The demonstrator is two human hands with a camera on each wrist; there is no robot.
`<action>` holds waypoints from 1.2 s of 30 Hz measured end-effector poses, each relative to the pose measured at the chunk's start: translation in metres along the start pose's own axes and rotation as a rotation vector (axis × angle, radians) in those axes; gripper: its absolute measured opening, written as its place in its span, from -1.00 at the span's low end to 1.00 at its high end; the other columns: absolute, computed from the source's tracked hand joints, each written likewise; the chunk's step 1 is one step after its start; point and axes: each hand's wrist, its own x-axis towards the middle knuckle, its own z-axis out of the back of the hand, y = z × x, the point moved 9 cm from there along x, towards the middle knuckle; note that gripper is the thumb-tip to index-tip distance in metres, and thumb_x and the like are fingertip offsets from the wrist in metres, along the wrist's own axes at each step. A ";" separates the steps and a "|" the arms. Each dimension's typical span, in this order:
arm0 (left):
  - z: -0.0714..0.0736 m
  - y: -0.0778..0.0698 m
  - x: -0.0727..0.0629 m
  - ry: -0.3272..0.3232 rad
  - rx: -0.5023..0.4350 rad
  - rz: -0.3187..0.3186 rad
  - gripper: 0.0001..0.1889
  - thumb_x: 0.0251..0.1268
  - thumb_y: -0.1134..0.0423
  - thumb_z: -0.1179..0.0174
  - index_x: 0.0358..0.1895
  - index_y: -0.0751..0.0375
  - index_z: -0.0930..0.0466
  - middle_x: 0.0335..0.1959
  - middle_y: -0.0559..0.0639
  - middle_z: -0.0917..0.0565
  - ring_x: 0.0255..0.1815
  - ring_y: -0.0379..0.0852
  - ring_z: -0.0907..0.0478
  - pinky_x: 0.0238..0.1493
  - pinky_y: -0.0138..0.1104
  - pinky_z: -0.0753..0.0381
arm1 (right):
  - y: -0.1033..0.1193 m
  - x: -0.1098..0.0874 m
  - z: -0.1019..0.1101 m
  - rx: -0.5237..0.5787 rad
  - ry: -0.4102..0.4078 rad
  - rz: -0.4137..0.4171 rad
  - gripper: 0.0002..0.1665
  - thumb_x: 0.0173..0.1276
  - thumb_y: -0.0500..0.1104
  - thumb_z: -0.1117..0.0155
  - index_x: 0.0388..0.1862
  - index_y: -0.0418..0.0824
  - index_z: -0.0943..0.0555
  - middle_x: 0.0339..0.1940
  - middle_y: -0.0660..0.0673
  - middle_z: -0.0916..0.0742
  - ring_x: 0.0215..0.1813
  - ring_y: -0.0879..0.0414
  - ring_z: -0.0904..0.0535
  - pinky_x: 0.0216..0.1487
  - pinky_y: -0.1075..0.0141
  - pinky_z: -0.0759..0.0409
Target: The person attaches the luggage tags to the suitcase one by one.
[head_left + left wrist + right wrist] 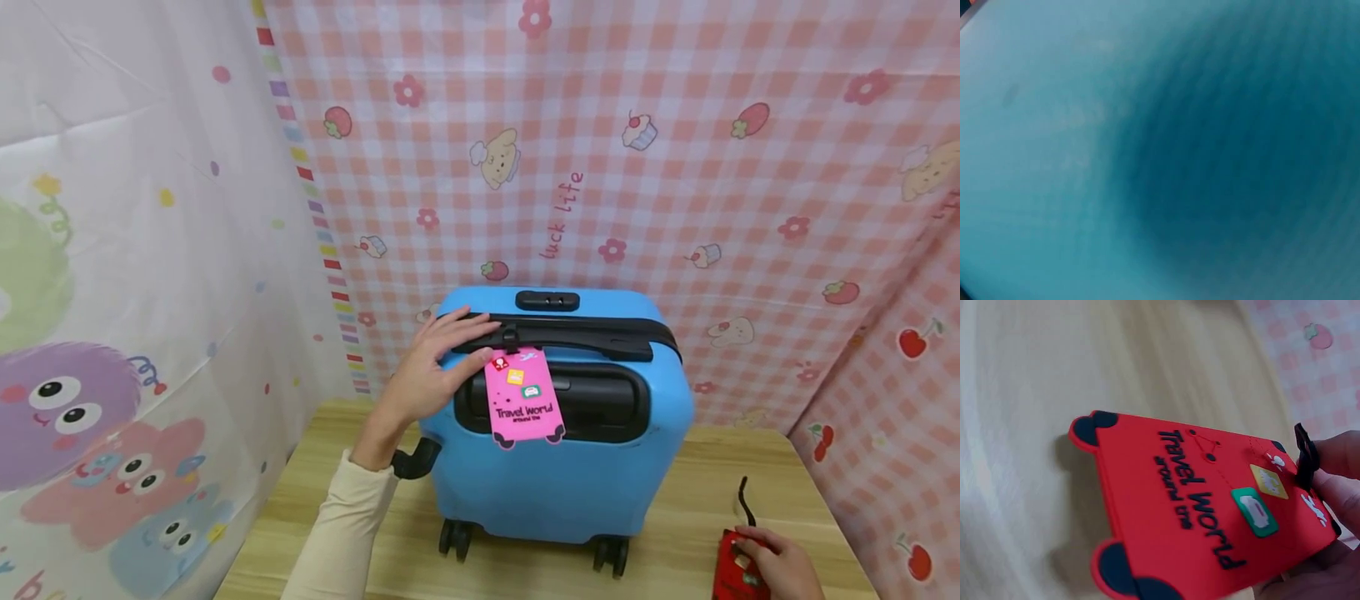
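A blue suitcase (540,492) stands upright on its black wheels. From its black top handle (585,340) hangs a pink luggage tag (525,417) lettered "Travel World". My left hand (435,367) rests on the suitcase's top left part, fingers stretched over the handle's end and thumb by the tag's upper corner. The left wrist view is filled by blurred blue shell (1054,156). At the lower right, my right hand (787,571) holds a red luggage tag (1210,506) by its strap end. The tag's black strap (1305,456) lies by the thumb and fingertip.
The suitcase stands on a wood-grain tabletop (690,500). A pink checked cloth (675,192) hangs close behind it, with a printed white cloth (247,275) at the left. A black fitting (416,460) juts from the suitcase's left side. A combination lock (547,301) sits on top.
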 end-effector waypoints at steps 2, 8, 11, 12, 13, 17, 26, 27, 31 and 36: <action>0.000 0.001 0.000 0.001 -0.002 0.004 -0.54 0.41 0.04 -0.19 0.33 -0.03 -0.54 0.40 -0.01 -0.47 0.58 0.01 -0.08 0.55 0.13 0.28 | 0.009 -0.001 0.001 0.021 0.016 0.010 -0.28 0.31 0.18 -0.32 0.21 -0.35 -0.59 0.04 -0.37 -0.71 0.06 -0.27 -0.59 -0.03 -0.02 -0.57; -0.001 0.003 -0.001 0.001 0.002 0.013 -0.55 0.42 0.02 -0.17 0.33 -0.05 -0.54 0.40 -0.03 -0.47 0.58 -0.01 -0.08 0.55 0.11 0.28 | 0.042 -0.009 0.004 0.071 0.086 0.045 0.06 0.24 0.41 -0.27 0.43 -0.34 -0.37 0.26 -0.39 -0.58 0.19 -0.24 -0.54 0.02 0.04 -0.58; -0.001 0.005 -0.001 0.002 0.006 0.016 -0.55 0.43 0.00 -0.16 0.33 -0.07 -0.53 0.41 -0.06 -0.46 0.58 -0.04 -0.07 0.55 0.10 0.28 | 0.061 -0.015 0.007 0.097 0.097 0.095 0.06 0.27 0.33 -0.32 0.50 -0.31 -0.27 0.29 -0.36 -0.55 0.05 0.08 -0.62 -0.03 0.20 -0.61; -0.002 0.005 -0.001 0.002 0.007 0.016 -0.55 0.43 -0.01 -0.16 0.33 -0.07 -0.53 0.41 -0.06 -0.46 0.58 -0.05 -0.07 0.55 0.10 0.28 | 0.067 -0.018 0.008 0.129 0.101 0.118 0.01 0.29 0.26 -0.34 0.50 -0.31 -0.27 0.27 -0.31 -0.57 0.01 0.17 -0.62 -0.04 0.24 -0.62; -0.002 0.005 -0.001 0.002 0.007 0.016 -0.54 0.43 -0.02 -0.16 0.33 -0.08 -0.53 0.41 -0.07 -0.46 0.58 -0.05 -0.07 0.55 0.09 0.29 | 0.074 -0.020 0.010 0.156 0.095 0.145 -0.04 0.31 0.19 -0.36 0.49 -0.30 -0.28 0.21 -0.22 -0.62 -0.05 0.27 -0.62 -0.06 0.29 -0.63; -0.001 0.005 0.000 0.001 0.005 0.010 -0.54 0.43 -0.04 -0.16 0.33 -0.07 -0.53 0.41 -0.06 -0.46 0.58 -0.03 -0.07 0.55 0.10 0.29 | 0.101 -0.030 0.016 0.314 0.106 0.225 -0.48 0.36 0.01 -0.36 0.29 0.10 -0.52 -0.04 0.22 -0.66 -0.15 0.37 -0.62 -0.15 0.32 -0.67; -0.001 0.003 0.001 0.003 0.006 0.003 -0.55 0.43 0.00 -0.17 0.33 -0.07 -0.53 0.40 -0.05 -0.46 0.58 -0.02 -0.08 0.55 0.12 0.29 | 0.172 -0.064 0.052 0.220 -0.148 0.441 -0.50 0.45 0.05 -0.25 0.27 -0.13 -0.59 -0.16 0.48 -0.59 -0.23 0.40 -0.62 -0.31 0.38 -0.66; -0.001 0.003 0.001 0.004 0.009 0.003 -0.55 0.43 -0.01 -0.16 0.34 -0.07 -0.53 0.40 -0.06 -0.46 0.58 -0.03 -0.08 0.55 0.12 0.28 | 0.178 -0.067 0.055 0.232 -0.156 0.452 -0.49 0.44 0.04 -0.25 0.28 -0.14 -0.59 -0.15 0.47 -0.58 -0.24 0.38 -0.63 -0.32 0.36 -0.67; -0.001 0.003 0.001 0.005 0.014 0.004 -0.55 0.43 -0.02 -0.15 0.34 -0.08 -0.53 0.40 -0.07 -0.47 0.58 -0.05 -0.08 0.55 0.10 0.28 | 0.201 -0.081 0.064 0.285 -0.168 0.507 -0.53 0.46 -0.02 -0.25 0.26 -0.18 -0.59 -0.18 0.40 -0.64 -0.29 0.31 -0.65 -0.34 0.35 -0.69; -0.001 0.002 0.001 0.006 0.008 0.003 -0.55 0.44 -0.01 -0.16 0.34 -0.08 -0.53 0.41 -0.07 -0.46 0.58 -0.05 -0.07 0.56 0.08 0.30 | 0.227 -0.097 0.072 0.352 -0.153 0.572 -0.58 0.44 -0.04 -0.26 0.21 -0.16 -0.63 -0.25 0.28 -0.70 -0.34 0.28 -0.66 -0.37 0.37 -0.68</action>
